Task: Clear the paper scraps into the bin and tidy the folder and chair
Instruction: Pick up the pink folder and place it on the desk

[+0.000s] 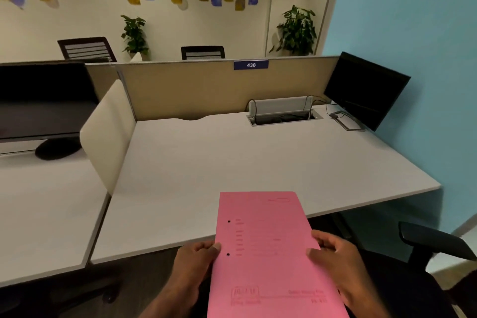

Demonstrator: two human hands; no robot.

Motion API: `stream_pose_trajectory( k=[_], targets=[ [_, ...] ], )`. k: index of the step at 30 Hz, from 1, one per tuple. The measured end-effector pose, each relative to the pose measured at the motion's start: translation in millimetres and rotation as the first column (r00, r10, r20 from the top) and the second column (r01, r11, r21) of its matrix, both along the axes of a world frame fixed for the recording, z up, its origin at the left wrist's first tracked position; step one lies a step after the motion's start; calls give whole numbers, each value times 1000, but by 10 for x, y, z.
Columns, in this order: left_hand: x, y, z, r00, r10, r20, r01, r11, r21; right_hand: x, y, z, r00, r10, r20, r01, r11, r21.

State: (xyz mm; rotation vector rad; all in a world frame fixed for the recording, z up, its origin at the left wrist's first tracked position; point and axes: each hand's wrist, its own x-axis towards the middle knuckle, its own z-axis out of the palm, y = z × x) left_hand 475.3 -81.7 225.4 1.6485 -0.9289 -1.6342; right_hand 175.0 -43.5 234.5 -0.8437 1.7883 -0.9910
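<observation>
I held the pink folder (265, 253) over the desk's (232, 157) near edge, left hand (200, 257) and right hand (333, 253) each pinching a side. No scraps showed on the desk; folder and chair (436, 242) looked untidied, I judged.

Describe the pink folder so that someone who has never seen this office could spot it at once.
Find the white desk under the blue 438 sign. At its near edge, the left hand and the right hand hold a flat, closed pink folder by its two long sides, its far end over the desktop. It is the only pink thing here, with two small punched holes near its left edge.
</observation>
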Motion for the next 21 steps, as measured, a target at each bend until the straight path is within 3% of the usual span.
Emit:
stream_pose_trajectory(
  k=[10,21],
  targets=[
    [300,-714,357,972,233,19,-225,955,-192,387,-979,310,993,98,-60,-107,982,-155],
    [528,-2230,250,923,379,-71,-385,893,-232,682,-2894,254,979,153,-139,-179,962,-205]
  ],
)
